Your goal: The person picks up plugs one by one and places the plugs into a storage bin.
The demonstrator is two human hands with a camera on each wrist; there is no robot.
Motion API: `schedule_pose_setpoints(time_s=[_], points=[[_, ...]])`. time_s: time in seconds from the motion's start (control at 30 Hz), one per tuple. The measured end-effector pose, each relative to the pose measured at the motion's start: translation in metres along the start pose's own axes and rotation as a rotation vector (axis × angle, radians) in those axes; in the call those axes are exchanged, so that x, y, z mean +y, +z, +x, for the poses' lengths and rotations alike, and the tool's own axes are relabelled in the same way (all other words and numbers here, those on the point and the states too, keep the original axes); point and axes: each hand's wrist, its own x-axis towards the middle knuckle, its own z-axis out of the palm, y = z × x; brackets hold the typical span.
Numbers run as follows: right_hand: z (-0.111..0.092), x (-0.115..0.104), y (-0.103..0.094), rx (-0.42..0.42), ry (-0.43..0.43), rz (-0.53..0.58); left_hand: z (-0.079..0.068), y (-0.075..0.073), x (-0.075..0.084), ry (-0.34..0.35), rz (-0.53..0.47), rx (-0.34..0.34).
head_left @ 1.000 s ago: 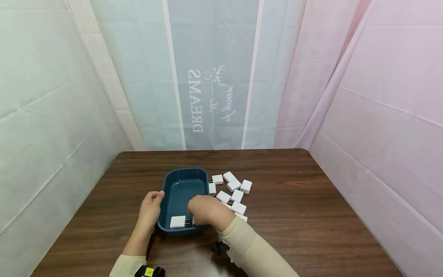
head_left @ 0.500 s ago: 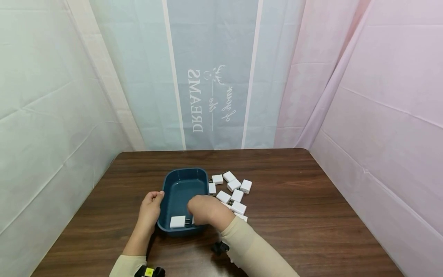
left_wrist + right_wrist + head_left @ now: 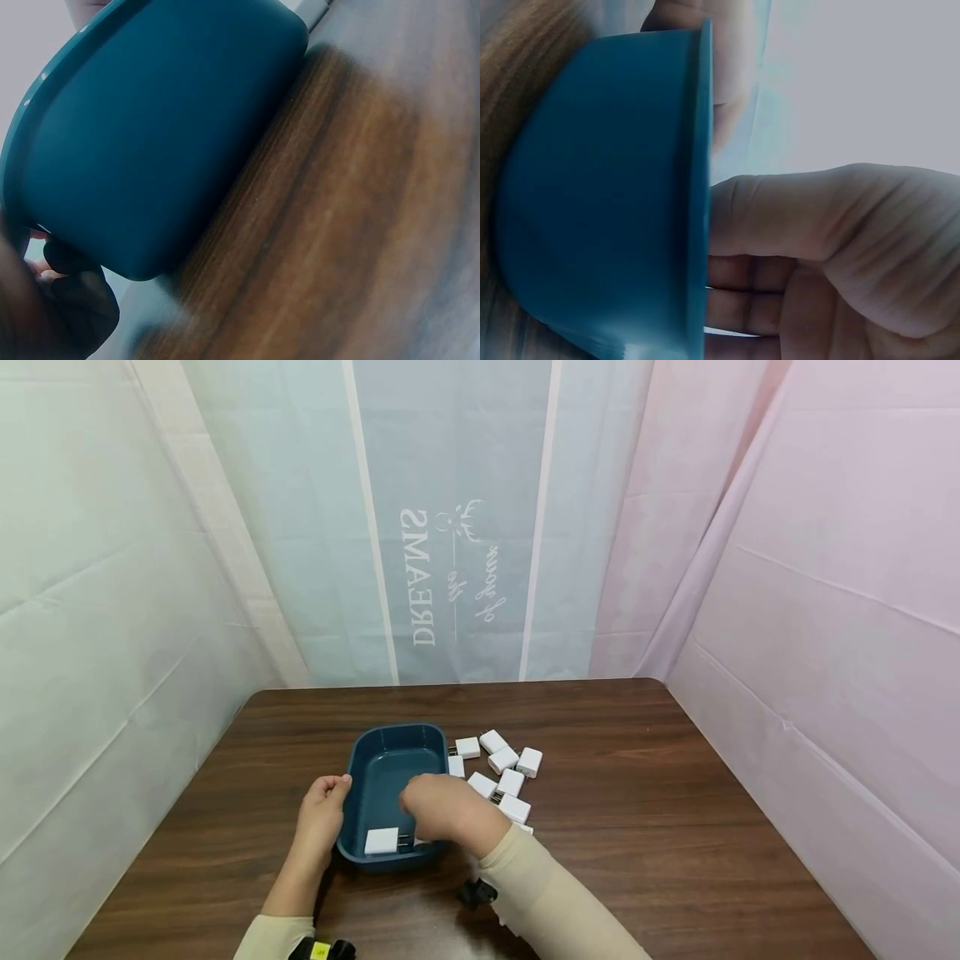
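Observation:
A blue plastic bin stands on the table. My left hand grips its left rim, thumb at the top edge; in the left wrist view its dark fingers show at the bin's lower corner. Inside the near end of the bin lies a white charger plug, prongs to the right. My right hand reaches over the right rim with fingers curled down around a second charger, of which only a white sliver shows below the hand. From the right wrist view, the bin wall hides those fingertips and the charger.
Several white charger plugs lie loosely on the dark wood table right of the bin, some partly hidden by my right forearm. One plug sits right at the bin's right wall. Fabric curtains stand behind and at both sides.
My right hand has lifted slightly inside the bin, and less white shows beneath it. The whole head view has shifted a little. My left hand keeps its grip on the rim.

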Motion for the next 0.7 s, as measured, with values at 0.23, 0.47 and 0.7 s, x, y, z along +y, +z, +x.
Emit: schedule_pose_setpoints(time_s=[0.23, 0.47, 0.7], points=[[-0.006, 0.002, -0.01, 0.027, 0.012, -0.015, 0.0, 0.0, 0.001, 0.002, 0.004, 0.006], [-0.012, 0.009, -0.023, 0.064, 0.037, -0.019, 0.0, 0.0, 0.002, -0.005, 0.0, 0.003], [-0.018, 0.019, -0.032, 0.087, 0.085, 0.029, -0.001, -0.001, 0.002, -0.004, 0.001, 0.004]])
